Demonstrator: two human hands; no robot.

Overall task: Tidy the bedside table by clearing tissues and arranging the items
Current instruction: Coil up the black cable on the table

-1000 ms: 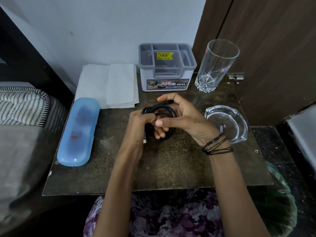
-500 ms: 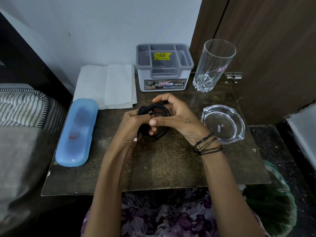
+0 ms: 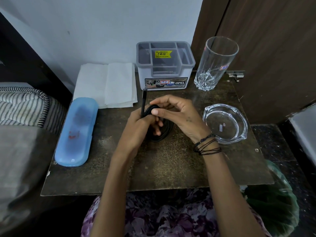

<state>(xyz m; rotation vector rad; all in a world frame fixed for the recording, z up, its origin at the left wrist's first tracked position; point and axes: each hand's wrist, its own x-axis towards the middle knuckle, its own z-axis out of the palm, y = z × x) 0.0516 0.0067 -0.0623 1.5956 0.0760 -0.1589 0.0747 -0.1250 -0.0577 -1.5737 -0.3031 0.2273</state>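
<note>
At the middle of the bedside table (image 3: pixel 171 168) both hands meet over a coiled black cable (image 3: pixel 166 132); the left hand (image 3: pixel 138 127) is clenched round the coil's nine o'clock side, and the right hand (image 3: pixel 177 115) pinches its top at twelve o'clock with thumb and forefinger; the coil's long axis runs roughly twelve to six, tilted up off the wood; a loose straight end (image 3: pixel 144 101) juts from the left fist toward twelve o'clock, pointing at the grey organiser (image 3: pixel 165 65); the left hand is nearer that tail, so tucking it in probably falls to it; folded tissues (image 3: pixel 106 86) lie at ten o'clock, a blue case (image 3: pixel 77 132) at nine, a tumbler (image 3: pixel 215 64) at one, an ashtray (image 3: pixel 225 124) at three.
</note>
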